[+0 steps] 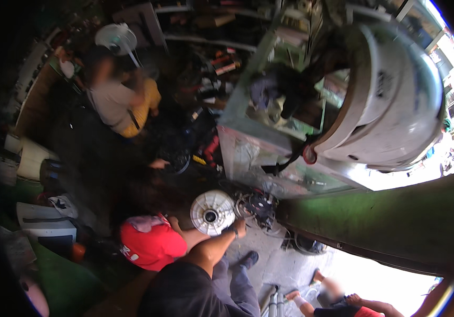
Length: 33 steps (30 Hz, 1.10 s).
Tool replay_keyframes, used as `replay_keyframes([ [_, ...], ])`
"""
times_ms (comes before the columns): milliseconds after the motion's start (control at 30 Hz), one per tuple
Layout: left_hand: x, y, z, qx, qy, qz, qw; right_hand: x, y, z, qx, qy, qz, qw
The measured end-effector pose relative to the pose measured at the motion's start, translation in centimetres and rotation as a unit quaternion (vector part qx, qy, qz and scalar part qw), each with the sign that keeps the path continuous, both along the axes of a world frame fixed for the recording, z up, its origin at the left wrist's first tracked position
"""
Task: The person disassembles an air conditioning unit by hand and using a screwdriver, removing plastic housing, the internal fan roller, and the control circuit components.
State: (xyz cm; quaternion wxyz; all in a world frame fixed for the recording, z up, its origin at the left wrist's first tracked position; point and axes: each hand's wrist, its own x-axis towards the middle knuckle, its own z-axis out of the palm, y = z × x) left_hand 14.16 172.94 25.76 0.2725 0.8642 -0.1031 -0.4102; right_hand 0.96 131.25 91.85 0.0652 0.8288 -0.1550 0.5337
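My left hand (240,228), with a dark band on its wrist, is at the right rim of a round white ribbed plastic tub (199,214) with a black hub. Its fingers look curled; what they hold, if anything, is too small to make out. My right hand is out of view. Close beyond the hand stands a dark machine part (261,204) with cables or hoses about it. A person in a red shirt (150,244) crouches to the left of the tub, one arm reaching toward it.
A glass cabinet (232,142) stands ahead, with a large white curved shell (390,100) above it. Another person (113,98) sits at the far left, near a fan (116,38). A green panel (385,214) closes the right. At lower right are metal tubes (273,305) and a third person (338,301).
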Motion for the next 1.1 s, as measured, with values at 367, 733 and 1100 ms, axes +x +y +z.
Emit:
replay_keyframes([
  [367,-9.0,8.2,13.7,-0.050,-0.048,-0.033,0.997,2.4,1.6,3.9,0.136,0.041,0.161,0.977],
  [733,-5.4,10.0,25.4,-0.046,-0.191,-0.006,0.981,-1.0,7.1,2.6,0.130,0.127,0.211,0.961],
  [1100,-18.1,10.3,18.5,-0.045,-0.134,0.142,0.980,-29.0,-2.2,-30.7,0.437,0.385,0.042,0.812],
])
